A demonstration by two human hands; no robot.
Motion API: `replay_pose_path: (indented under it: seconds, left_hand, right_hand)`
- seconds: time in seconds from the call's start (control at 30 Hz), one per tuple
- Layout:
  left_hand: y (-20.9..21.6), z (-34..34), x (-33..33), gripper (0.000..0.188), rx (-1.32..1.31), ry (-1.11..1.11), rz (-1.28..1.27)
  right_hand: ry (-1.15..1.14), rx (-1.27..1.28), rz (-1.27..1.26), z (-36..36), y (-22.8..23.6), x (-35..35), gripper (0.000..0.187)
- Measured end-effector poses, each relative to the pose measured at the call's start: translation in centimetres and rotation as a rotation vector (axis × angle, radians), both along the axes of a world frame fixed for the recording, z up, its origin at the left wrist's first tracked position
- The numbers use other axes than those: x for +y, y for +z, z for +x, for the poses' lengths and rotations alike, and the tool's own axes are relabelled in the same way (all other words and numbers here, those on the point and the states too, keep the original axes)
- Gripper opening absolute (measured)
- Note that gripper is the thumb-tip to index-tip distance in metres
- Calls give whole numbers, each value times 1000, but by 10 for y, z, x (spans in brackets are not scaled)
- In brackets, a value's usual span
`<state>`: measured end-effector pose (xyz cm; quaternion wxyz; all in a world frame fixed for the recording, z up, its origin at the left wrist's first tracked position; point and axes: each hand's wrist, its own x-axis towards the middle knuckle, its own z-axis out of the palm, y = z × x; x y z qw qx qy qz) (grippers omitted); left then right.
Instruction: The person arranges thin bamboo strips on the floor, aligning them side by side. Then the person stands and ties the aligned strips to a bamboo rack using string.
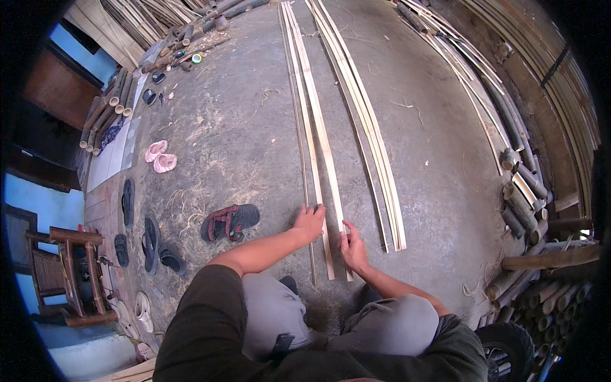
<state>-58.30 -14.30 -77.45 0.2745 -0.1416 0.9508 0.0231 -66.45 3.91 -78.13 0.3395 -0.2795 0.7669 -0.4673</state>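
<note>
A loose set of long, pale bamboo strips [326,156] lies lengthwise in front of me on the concrete floor, their near ends by my knees. My left hand [310,223] is closed over the strips on the left side of this set, fingertips pressed against them. A little nearer and to the right, my right hand [354,249] pinches the edge of the right-hand strip between thumb and fingers. Just right of it lies a second, tighter bundle of bamboo strips [383,162], which neither hand touches.
A red-and-black sandal pair [230,221] lies left of my left forearm, with pink clogs [160,156] and dark slippers [151,245] farther left. Bamboo poles [520,207] pile along the right wall. A wooden chair [67,274] stands at left, a tire [506,350] at lower right.
</note>
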Motion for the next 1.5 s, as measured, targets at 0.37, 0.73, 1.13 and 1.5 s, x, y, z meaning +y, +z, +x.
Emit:
replay_pose_path:
  seconds: [0.37,0.73,1.13,1.5]
  left_hand:
    - [-35,42,-36,81,438,235,275]
    - [-12,27,-36,87,170,158,102]
    - [-1,9,-39,70,336,328,194]
    - [-6,-25,-11,74,331,-59,242]
  right_hand:
    - [134,-44,4,1,-5,-2,49]
    - [134,46,5,2,-2,-3,46]
    - [111,796,244,-111,5,24,29]
    - [-199,308,83,-110,44,9,36]
